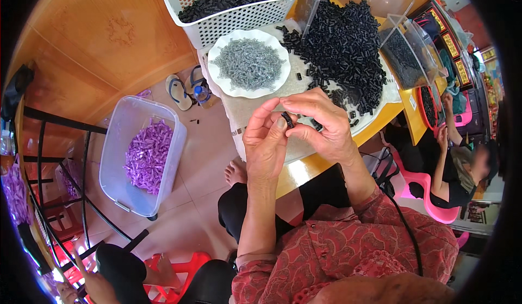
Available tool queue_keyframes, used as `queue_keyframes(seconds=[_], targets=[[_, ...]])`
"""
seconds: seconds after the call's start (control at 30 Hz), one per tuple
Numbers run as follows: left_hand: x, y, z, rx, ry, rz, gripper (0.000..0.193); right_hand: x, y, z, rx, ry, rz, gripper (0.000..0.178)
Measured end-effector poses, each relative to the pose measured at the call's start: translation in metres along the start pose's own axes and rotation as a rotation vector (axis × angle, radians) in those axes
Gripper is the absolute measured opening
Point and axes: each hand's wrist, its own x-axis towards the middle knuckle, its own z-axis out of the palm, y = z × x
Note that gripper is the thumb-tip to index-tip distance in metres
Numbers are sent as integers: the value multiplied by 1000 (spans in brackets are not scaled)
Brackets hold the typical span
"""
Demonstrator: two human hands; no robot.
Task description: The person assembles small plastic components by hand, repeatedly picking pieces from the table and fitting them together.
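Note:
My left hand (267, 135) is closed, pinching a small black plastic piece (287, 120) between thumb and fingers. From the other side, my right hand (322, 123) curves round the same piece, its thumb and forefinger tips close to it. Whether the right fingers also grip something small I cannot make out. Just beyond my hands stands a white scalloped plate (221, 85) heaped with small clear plastic parts (249, 63). A large pile of black pieces (340, 48) like the held one spreads over the cloth-covered table (239, 116) at the far right.
A white perforated basket (239, 26) of black pieces stands at the back. On the floor at left sits a clear bin (117, 165) of purple pieces (148, 157). Clear boxes (405, 59) stand at the right. Co-workers sit at right (457, 168) and lower left (119, 271).

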Motion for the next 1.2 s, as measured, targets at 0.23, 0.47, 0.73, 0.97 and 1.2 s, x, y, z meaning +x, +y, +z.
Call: queue_keyframes(seconds=[0.23,0.47,0.73,0.97,1.2], targets=[[-1,0,-1,92,-4,-27,39,-5,7,-3,54,-39,-4,37],[3,4,-5,310,-249,24,56,-6,10,-7,84,37,33,31],[-4,8,0,493,-159,16,56,-15,9,-8,119,81,46,25],[-6,7,-3,514,-134,-6,52,-18,14,-6,174,118,42,24],[-4,4,4,533,-123,2,53,-24,15,-5,161,129,59,29]])
